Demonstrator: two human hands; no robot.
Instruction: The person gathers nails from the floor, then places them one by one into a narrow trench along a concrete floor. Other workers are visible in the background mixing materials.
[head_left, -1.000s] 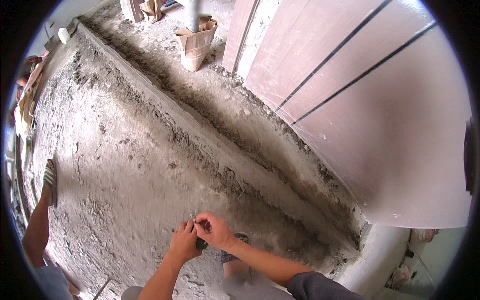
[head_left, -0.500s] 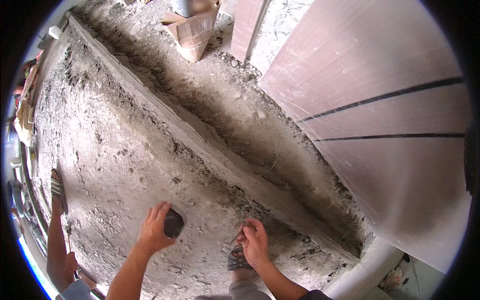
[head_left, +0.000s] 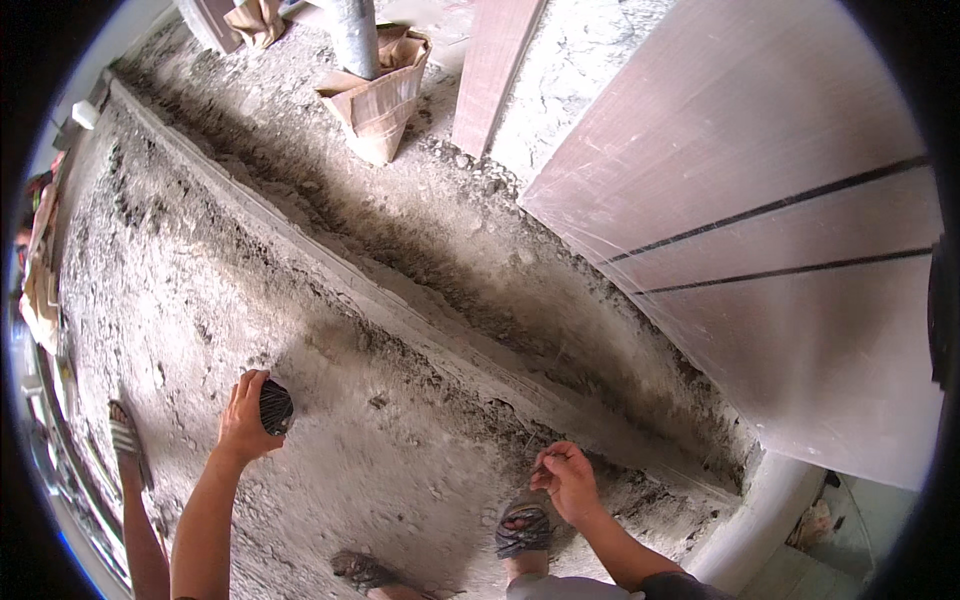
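Note:
My left hand (head_left: 243, 418) is wrapped round a dark, rounded thing with fine pale ridges (head_left: 275, 407), held above the rough grey floor (head_left: 200, 330). What kind of thing it is I cannot make out. My right hand (head_left: 568, 478) is closed in a pinch, with the fingertips together. Whatever may be between them is too small to name. This hand hovers beside my sandalled foot (head_left: 523, 528), near a long, low ridge of mortar (head_left: 390, 305) that runs diagonally across the floor.
Beyond the ridge lies a shallow trough (head_left: 430, 265). Large pinkish panels (head_left: 740, 210) stand at right. A torn brown paper bag (head_left: 375, 110) sits round a grey pipe (head_left: 354, 40) at the back. Another person's sandalled foot (head_left: 125, 435) is at left.
My left hand has moved left with the dark thing, and my right hand has shifted right. The view has shifted, bringing more of the pipe and my other foot into sight.

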